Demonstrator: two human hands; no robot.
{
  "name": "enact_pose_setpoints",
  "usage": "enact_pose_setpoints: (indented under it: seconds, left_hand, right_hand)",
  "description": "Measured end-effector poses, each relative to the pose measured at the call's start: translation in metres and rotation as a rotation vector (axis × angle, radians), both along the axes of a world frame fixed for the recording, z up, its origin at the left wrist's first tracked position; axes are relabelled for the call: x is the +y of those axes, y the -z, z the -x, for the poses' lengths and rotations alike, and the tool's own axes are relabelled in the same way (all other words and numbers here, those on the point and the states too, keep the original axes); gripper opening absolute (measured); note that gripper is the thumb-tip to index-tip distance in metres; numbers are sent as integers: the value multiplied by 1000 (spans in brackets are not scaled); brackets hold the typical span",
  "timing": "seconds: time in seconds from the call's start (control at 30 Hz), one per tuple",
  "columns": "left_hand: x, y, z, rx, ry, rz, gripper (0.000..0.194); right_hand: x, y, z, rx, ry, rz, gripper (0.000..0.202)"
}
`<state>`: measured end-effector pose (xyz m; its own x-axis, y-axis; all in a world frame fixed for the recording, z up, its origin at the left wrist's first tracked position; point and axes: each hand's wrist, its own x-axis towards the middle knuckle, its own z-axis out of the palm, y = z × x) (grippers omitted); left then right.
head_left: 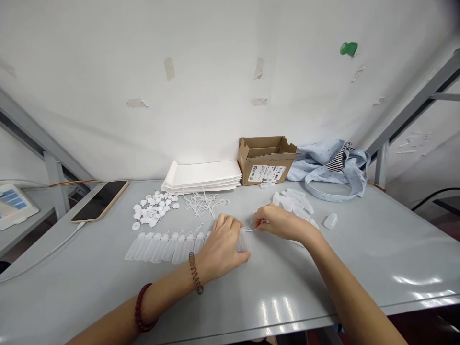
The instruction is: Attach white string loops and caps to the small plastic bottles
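Small translucent plastic sleeves (154, 247) lie side by side in a row, with thin white straps at some of their upper ends. My left hand (223, 247) covers the right part of the row. Its fingers bend over the top of the rightmost sleeve (243, 242) and its thumb lies by the lower end, holding it between them. Just to the right, my right hand (276, 221) is closed in a pinch on a thin white strap (249, 229) by that sleeve's top. The fingertips partly hide the strap.
Behind the row lie white caps (153, 211) and loose white straps (204, 203). More sleeves (293, 201) are heaped behind my right hand, one sleeve (330, 221) apart. White envelopes (204, 173), a cardboard box (266, 163) and a blue cloth bag (323, 167) line the wall; a phone (100, 201) lies left.
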<state>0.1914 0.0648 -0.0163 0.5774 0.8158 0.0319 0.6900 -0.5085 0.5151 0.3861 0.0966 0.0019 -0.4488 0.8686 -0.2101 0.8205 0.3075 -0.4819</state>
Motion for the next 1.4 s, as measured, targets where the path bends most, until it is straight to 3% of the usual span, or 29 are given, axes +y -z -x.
enact_pose_setpoints:
  seconds: [0.37,0.57,0.83,0.97,1.07,1.23,1.4]
  left_hand:
    - [2,4,1,-33,11,-5,33]
    - [2,5,3,-51,16,-10,40]
    - [1,3,3,-38,33,24,47]
    - [1,-4,7,-60,23,34,58]
    - [10,-15,20,-103,-46,18,57]
    - [42,-28,61,-117,-297,-103,27]
    - [66,-21,87,9,-269,-177,23]
  right_hand:
    - [0,0,1,-40,-4,-28,19]
    - [0,-10,-6,-31,15,-51,16]
    - [11,-22,-42,-9,226,-85,18]
    - [4,-27,-53,-160,297,2,11]
    - [-5,-31,-52,-341,372,72,7]
    - [-16,-37,-35,-491,358,167,19]
    - [-19,-36,-21,-572,300,197,25]
